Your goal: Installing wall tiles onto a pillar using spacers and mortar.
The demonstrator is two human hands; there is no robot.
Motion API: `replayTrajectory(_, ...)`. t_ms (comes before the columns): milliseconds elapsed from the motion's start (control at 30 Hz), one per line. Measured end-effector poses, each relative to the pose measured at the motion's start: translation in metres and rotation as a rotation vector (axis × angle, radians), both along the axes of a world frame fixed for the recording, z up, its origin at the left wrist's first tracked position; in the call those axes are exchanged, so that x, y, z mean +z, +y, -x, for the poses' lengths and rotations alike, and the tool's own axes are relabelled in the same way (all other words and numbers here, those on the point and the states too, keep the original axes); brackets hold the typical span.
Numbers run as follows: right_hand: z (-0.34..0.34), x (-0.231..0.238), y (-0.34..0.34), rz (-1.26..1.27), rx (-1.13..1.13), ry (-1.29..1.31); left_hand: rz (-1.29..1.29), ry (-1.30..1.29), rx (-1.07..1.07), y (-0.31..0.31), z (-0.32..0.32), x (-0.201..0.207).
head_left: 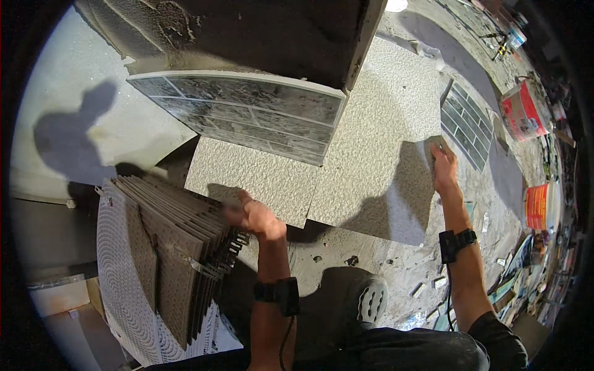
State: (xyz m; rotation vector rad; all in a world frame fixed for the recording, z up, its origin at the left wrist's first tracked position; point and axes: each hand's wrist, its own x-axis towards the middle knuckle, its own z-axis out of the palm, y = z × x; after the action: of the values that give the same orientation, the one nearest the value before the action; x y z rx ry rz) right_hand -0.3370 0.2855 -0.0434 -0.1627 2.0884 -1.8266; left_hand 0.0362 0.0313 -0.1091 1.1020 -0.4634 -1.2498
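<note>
Your right hand [443,162] pinches edge of grey textured square tile [396,185], frame centre; left hand [253,216] blurred, grip unclear, by stacked brown mesh-backed tile sheets [173,247]; one grey mosaic sheet [247,114] set on wall, stack left.

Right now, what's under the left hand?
The left hand is over the top edges of a stack of mesh-backed tile sheets, beside the speckled floor tile. Actual contact is blurred; the stack hides the floor beneath.

Two red buckets [523,111] stand beyond a loose mosaic sheet [467,123].
</note>
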Motion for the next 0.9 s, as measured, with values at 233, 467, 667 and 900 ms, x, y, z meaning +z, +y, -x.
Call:
replayTrajectory(233,0.004,-0.004,0.004,-0.022,0.007,0.032,-0.057,0.024,-0.094,-0.001,-0.007,-0.013)
replayTrajectory(467,0.003,-0.011,-0.004,-0.028,0.006,-0.002,-0.218,-0.112,-0.12,-0.02,-0.038,-0.054)
replayTrajectory(667,0.012,0.004,0.016,-0.059,-0.037,0.044,-0.147,-0.121,-0.117,0.009,0.017,-0.019)
replayTrajectory(900,0.008,0.001,0.008,-0.101,-0.037,0.026,0.008,-0.015,-0.08,0.005,0.007,-0.025)
